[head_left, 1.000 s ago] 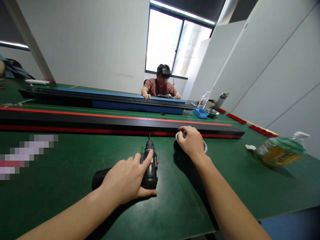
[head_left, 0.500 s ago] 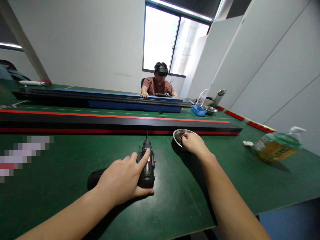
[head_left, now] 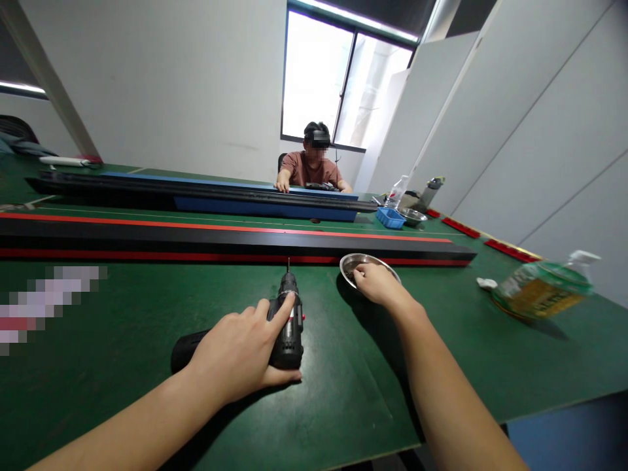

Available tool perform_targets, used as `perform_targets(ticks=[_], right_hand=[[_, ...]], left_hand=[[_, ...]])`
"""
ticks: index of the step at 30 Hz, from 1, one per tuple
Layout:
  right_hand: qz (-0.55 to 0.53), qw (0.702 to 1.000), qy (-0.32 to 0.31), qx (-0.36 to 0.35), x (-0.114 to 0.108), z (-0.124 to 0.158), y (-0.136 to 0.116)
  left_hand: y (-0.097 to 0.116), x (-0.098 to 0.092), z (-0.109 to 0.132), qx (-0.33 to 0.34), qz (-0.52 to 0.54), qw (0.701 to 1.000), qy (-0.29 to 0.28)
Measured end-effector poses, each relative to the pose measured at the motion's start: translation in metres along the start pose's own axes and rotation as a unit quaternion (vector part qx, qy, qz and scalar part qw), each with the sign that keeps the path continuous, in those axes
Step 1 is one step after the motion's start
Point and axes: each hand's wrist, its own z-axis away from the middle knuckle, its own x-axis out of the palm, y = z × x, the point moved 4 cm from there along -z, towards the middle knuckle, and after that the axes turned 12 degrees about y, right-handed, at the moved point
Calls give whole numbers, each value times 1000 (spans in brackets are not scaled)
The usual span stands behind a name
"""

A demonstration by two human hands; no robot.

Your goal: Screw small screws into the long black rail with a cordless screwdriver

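Observation:
A black power drill point(head_left: 288, 327) lies on its side on the green table point(head_left: 343, 405), its bit pointing away from me. My left hand point(head_left: 235, 350) is wrapped over the drill, index finger along its body and thumb behind it. To the right, my right hand point(head_left: 375, 282) reaches into a round metal bowl point(head_left: 349, 261) of small dark pieces. Its fingers are pressed together inside the bowl, and what they pinch is too small to make out. Just beyond both hands lies a long black bar with red stripes point(head_left: 235, 241).
Across the table sits a person point(head_left: 310, 167) behind long black strips point(head_left: 147, 193). A blue basket point(head_left: 390, 218), a second metal bowl point(head_left: 413, 216) and a clear bottle point(head_left: 397, 191) stand at the back right. Nearer right is a large green-rimmed plastic container point(head_left: 544, 288).
My right hand has shifted slightly within the bowl, its fingertips a little further left. My left hand and the drill have stayed in place.

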Motion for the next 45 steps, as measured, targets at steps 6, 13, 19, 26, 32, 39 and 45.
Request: perform_targets(ticks=[6,13,19,26,32,39,45], right_hand=[[-8,1000,-2,10,0,1,0],[-21,999,-8,26,0,-2,3],[-16,998,36,59,-2,-3,10],[-44,989,78,115,-6,-3,17],[-51,984,107,130,-10,-2,18],[-59,983,134,108,-14,-3,17],[-101,977,149,112,-15,-4,19]], left_hand=[[0,0,0,0,3,1000,1],[0,1,0,0,0,1000,2],[0,0,0,1,1,1000,1],[0,2,0,0,2,1000,0],[0,0,-1,-2,2,1000,-6],[1,-2,0,0,4,1000,-7],[1,-2,0,1,6,1000,-6]])
